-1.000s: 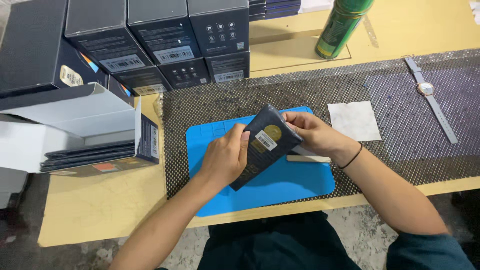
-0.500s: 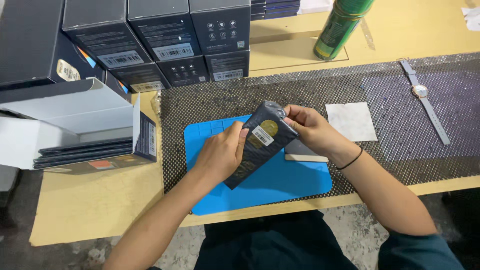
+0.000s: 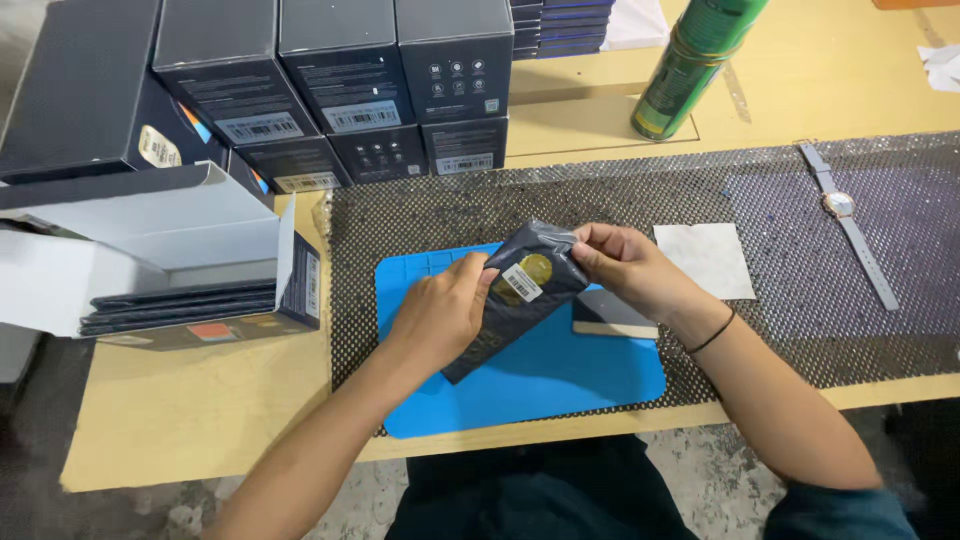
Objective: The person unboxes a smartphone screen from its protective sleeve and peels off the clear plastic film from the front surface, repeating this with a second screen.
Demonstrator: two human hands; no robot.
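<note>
Both my hands hold a dark plastic pouch [image 3: 515, 290] with a white barcode sticker and a gold round sticker, tilted above the blue work mat [image 3: 540, 380]. My left hand [image 3: 440, 315] grips its lower left side. My right hand [image 3: 620, 265] pinches its upper right end. A black band circles my right wrist. A small dark flat piece with a pale edge [image 3: 612, 318] lies on the mat just under my right hand.
Black perforated mesh [image 3: 850, 310] covers the wooden table. On it lie a white square cloth [image 3: 705, 258] and a wristwatch [image 3: 845, 220]. A green spray can [image 3: 690, 65] stands behind. Rows of dark boxes [image 3: 350, 90] sit at the back left; an open box [image 3: 190, 260] lies left.
The pouch has stayed between my hands over the blue mat, tilting slightly. My fingers have shifted a little along its upper end.
</note>
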